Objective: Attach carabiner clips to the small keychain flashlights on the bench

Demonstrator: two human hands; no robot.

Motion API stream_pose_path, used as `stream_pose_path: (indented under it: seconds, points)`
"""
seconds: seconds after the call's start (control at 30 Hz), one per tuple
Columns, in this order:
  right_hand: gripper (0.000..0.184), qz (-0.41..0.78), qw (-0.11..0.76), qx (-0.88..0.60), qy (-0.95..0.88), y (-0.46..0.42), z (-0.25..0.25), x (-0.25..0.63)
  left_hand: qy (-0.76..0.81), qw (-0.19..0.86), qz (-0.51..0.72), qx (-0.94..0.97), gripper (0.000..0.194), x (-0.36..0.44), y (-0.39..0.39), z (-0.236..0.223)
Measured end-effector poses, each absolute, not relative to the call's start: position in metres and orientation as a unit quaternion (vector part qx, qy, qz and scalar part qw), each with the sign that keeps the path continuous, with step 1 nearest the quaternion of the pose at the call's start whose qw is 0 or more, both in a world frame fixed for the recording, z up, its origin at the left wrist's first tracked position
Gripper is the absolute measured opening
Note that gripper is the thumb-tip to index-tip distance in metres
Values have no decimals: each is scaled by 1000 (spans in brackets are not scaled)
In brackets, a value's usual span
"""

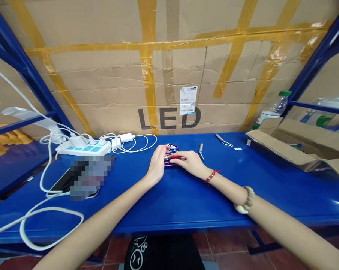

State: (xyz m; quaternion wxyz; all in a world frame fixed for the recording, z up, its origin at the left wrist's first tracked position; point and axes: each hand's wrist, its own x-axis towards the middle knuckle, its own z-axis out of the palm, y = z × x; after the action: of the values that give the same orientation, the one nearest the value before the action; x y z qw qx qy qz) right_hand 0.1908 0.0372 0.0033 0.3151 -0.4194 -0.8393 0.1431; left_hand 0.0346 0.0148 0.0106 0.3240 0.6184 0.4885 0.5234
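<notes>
Near the middle of the blue table, several shiny metallic pens (pixel 171 164) in red, blue and purple lie close together between my two hands. My left hand (pixel 157 164) is curved round their left ends, its fingertips partly hidden. My right hand (pixel 193 164) reaches in from the other side, its thumb and fingers closed on a red pen (pixel 174 157) that lies crosswise on top. A red beaded bracelet is on my right wrist, and a pale bead bracelet sits higher up that arm.
A white power strip (pixel 85 149) with plugs and looping white cables (pixel 53 210) occupies the left. Beside it lies a blurred dark device (pixel 90 176). Two small grey-handled tools (pixel 201 149) rest behind my right hand. An open cardboard box (pixel 287 150) and a bottle (pixel 276 107) stand right.
</notes>
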Motion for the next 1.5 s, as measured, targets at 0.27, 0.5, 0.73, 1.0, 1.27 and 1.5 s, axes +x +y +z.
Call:
stream_pose_path:
  seconds: [0.27, 0.5, 0.73, 1.0, 1.27, 1.5]
  points:
    - [30, 159, 316, -403, -844, 38, 2, 190, 487, 322, 529, 616, 31, 35, 15, 12]
    - [30, 164, 322, -394, -845, 40, -1, 191, 494, 327, 520, 616, 32, 35, 14, 10]
    - [32, 157, 305, -401, -850, 37, 1, 191, 493, 324, 523, 614, 31, 34, 15, 10]
    - [30, 163, 313, -399, -846, 40, 1, 191, 494, 325, 522, 615, 32, 34, 16, 10]
    - [31, 151, 305, -399, -851, 39, 1, 191, 493, 324, 525, 614, 31, 35, 14, 12]
    - [30, 158, 299, -398, -853, 38, 1, 191, 491, 326, 519, 619, 30, 34, 16, 11]
